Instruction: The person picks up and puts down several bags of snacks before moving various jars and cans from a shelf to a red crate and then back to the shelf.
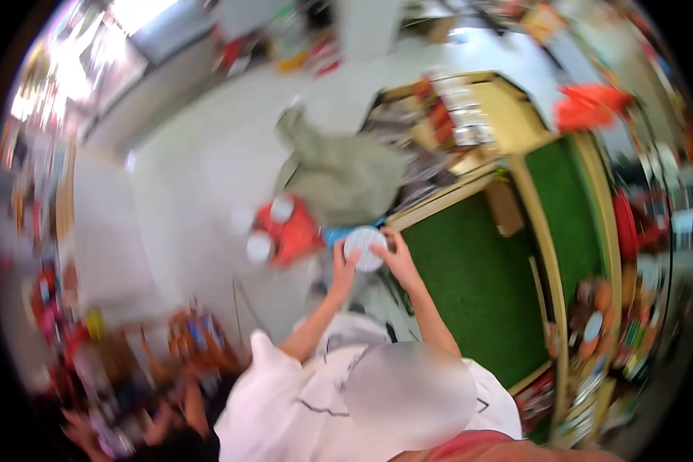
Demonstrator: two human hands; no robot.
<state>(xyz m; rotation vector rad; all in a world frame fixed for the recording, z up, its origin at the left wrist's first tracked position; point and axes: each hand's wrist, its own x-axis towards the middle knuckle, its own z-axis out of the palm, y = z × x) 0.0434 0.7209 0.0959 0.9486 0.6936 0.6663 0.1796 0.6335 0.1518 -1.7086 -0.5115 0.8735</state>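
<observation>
Between my two hands is a round whitish disc-shaped thing [365, 248] with a patterned top, perhaps a lid or tin; blur hides its exact kind. My left hand [345, 266] grips its left edge with curled fingers. On the opposite edge, my right hand [396, 258] holds it too. Just beyond and to the left lies a red bag or cloth [289, 235] with white round things [259, 248] at it. A grey-green cloth or garment [346, 173] is draped past my hands, with a bit of blue [339, 233] below it.
At right stands a wooden-framed display with a green surface [470, 285] and a small brown box [504, 208]. Behind it, a wooden tray [508, 115] holds packets. Another person's hands [192, 396] show at lower left near cluttered goods. Pale floor [185, 185] spreads at left.
</observation>
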